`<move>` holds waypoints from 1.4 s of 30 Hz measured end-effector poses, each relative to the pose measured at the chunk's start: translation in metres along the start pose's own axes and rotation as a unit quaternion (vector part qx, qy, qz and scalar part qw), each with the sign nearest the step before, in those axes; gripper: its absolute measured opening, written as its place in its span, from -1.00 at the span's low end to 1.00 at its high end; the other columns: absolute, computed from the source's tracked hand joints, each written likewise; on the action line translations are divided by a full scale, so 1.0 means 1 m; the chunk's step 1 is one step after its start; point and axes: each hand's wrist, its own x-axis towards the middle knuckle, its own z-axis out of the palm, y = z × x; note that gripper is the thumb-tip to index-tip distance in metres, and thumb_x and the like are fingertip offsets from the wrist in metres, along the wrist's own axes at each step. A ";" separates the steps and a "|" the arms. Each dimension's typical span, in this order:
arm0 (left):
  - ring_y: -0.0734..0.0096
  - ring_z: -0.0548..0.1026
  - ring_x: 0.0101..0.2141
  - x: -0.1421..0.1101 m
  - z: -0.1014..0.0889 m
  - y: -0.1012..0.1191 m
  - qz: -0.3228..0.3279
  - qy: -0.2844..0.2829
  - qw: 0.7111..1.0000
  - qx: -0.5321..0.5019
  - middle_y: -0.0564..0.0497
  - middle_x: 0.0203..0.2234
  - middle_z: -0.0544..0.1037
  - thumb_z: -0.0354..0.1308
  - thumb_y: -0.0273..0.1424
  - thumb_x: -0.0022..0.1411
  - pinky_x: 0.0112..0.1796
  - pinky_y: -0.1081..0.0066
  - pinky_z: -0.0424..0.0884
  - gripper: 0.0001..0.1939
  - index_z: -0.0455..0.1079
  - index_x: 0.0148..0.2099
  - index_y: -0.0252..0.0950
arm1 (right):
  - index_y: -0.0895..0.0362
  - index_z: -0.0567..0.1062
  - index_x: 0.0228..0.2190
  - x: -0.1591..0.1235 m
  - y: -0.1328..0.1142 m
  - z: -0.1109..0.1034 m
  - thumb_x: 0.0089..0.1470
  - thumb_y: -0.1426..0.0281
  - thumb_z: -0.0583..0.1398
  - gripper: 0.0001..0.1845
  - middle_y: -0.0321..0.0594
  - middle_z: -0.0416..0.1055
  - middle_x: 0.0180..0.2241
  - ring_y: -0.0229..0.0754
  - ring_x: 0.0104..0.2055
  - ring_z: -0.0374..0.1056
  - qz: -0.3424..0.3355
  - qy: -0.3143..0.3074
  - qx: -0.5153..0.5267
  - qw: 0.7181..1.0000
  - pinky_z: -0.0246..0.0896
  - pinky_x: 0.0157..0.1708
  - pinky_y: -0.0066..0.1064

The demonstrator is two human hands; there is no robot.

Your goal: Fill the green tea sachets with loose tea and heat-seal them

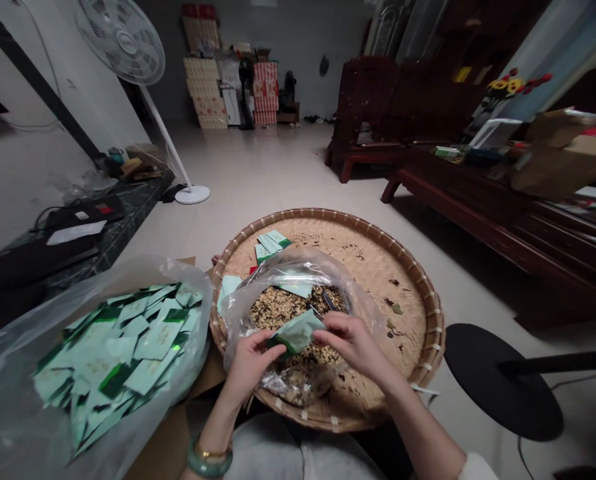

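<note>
Between my two hands is a light green packet (301, 330) with a darker green end, held above a clear plastic bag (238, 300). My left hand (253, 360) pinches its dark lower left end. At the right end, the fingers of my right hand (351, 340) close on the packet. Loose dried mix (278, 307) of pale and dark bits fills the bag below, and a dark-handled tool (329, 301) lies in it, partly hidden. The bag rests on a round woven bamboo tray (378, 267). A stack of green packets (271, 245) lies at the tray's far left.
A large plastic bag (8, 353) full of green packets stands at the left. A white fan (193, 195) is beyond it. To the right are a black round base (503, 383) and a dark wooden table (458, 220) bearing boxes. Cartons (205, 87) are stacked at the back wall.
</note>
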 end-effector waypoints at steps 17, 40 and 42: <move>0.25 0.57 -0.34 -0.015 0.014 0.017 -0.067 -0.080 0.993 -0.063 -0.06 -0.38 0.64 0.33 -0.42 -0.16 -0.24 0.35 0.48 -0.75 0.55 -0.32 -0.35 | 0.17 0.45 -0.65 0.008 0.012 0.032 0.04 0.25 0.22 -0.67 -0.29 0.26 -0.56 -0.28 -0.48 0.20 0.031 0.195 0.145 0.970 0.10 -0.49 -0.46; 0.38 0.49 -0.50 -0.013 0.030 0.027 -0.163 -0.088 0.976 -0.113 0.00 -0.54 0.58 0.41 -0.25 -0.23 -0.43 0.47 0.37 -0.62 0.51 -0.36 -0.40 | 0.16 0.51 -0.59 -0.003 0.017 0.051 -0.04 0.27 0.27 -0.77 -0.29 0.40 -0.60 -0.29 -0.54 0.26 0.078 0.140 0.136 0.978 0.15 -0.52 -0.48; 0.32 0.52 -0.50 -0.014 0.031 0.026 -0.196 -0.091 0.968 -0.129 -0.04 -0.54 0.59 0.43 -0.22 -0.26 -0.44 0.44 0.40 -0.58 0.50 -0.37 -0.41 | 0.16 0.53 -0.51 -0.002 0.020 0.047 -0.01 0.25 0.25 -0.78 -0.26 0.45 -0.55 -0.26 -0.52 0.31 0.087 0.129 0.135 0.978 0.20 -0.52 -0.47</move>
